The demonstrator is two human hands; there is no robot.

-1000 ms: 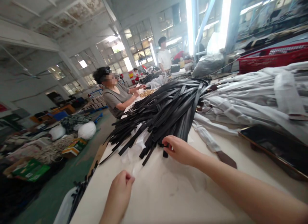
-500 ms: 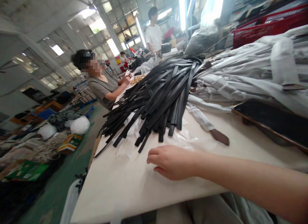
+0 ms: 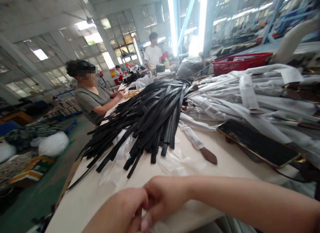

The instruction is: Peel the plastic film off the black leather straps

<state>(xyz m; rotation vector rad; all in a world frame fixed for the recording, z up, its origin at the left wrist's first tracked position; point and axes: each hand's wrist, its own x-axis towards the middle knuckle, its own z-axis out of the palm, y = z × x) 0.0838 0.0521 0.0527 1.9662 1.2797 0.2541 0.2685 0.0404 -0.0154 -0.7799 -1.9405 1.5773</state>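
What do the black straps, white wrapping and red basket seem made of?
Black straps: probably leather or imitation leather, satin finish, from soft highlights along smooth faces. White wrapping: thin, translucent plastic or tissue, wrinkled; which is unclear. Red basket: likely moulded plastic, finish unclear, given its even colour and openwork side.

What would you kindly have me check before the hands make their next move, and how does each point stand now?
1. Left hand and right hand off the black strips: ok, they meet on the near side of them.
2. Nothing between the fingers: cannot tell, the hands hide it.
3. Black strips evened up at the near ends: not ok, they fan out unevenly.
4. No plastic by those ends: not ok, some lies there.
5. Phone apart from the black strips: ok.
6. Co-worker's hands out of the way: ok, well beyond.
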